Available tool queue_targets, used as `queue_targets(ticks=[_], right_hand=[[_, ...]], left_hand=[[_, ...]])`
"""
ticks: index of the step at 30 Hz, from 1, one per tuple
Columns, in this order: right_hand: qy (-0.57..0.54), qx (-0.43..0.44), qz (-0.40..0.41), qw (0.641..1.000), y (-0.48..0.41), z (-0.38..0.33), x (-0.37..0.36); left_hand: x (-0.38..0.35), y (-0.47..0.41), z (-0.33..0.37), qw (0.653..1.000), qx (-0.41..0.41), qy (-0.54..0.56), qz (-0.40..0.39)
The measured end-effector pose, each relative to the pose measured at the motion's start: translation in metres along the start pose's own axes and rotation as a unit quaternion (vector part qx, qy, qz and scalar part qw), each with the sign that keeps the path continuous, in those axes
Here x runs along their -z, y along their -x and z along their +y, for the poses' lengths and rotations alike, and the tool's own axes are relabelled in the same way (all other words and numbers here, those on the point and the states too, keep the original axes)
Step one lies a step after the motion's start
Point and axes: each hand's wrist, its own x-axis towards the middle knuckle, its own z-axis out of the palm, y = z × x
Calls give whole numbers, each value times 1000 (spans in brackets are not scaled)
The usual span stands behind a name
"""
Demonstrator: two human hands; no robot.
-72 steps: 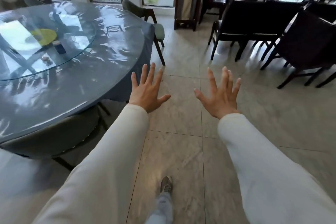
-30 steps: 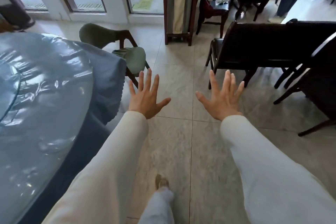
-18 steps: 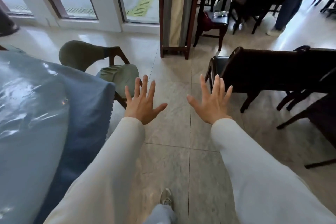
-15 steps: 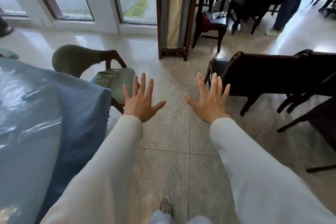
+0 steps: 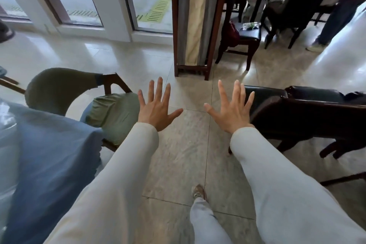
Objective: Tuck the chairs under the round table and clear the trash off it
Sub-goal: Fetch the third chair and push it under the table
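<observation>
Through the head view: reaching forward with the left hand [image 5: 156, 111] and the right hand [image 5: 231, 113], fingers of both straight and fanned wide apart, gripping nothing. Just left of the left fingers, the green chair [image 5: 114, 114], pulled out from the round table [image 5: 8, 125] and angled away, not yet tucked; further left of those fingers and nearer the body, the blue cloth [image 5: 49, 154] hanging off the table edge, close against the seat. No trash in sight; most of the tabletop out of frame. Just right of the right fingers, a dark chair [image 5: 297, 109], close by the wrist. Likely trouble from here: pushing the seat in crooked and catching the hanging cloth, dragging it across the top; shoving with flat fingers instead of gripping the backrest [image 5: 53, 85], so skidding or tipping the chair on the glossy tile [image 5: 188, 144]; clipping the dark chair with the right elbow in the narrow aisle; hooking the forward foot [image 5: 198, 191] on a splayed leg.
</observation>
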Motion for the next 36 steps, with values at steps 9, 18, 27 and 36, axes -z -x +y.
queue_targets(ticks=[9,18,27,36], right_hand=[[4,54,-13,998,-210,15,-5],[-3,112,-15,994,-387,-26,-49],[7,154,-28,988,-593,-103,-75],[-11,239,-64,969,-754,-218,-112]], left_hand=[[11,-168,-1,997,75,2,-14],[6,-333,-53,992,125,7,-27],[10,-513,-142,986,161,35,-7],[15,-604,-271,961,275,32,-10]])
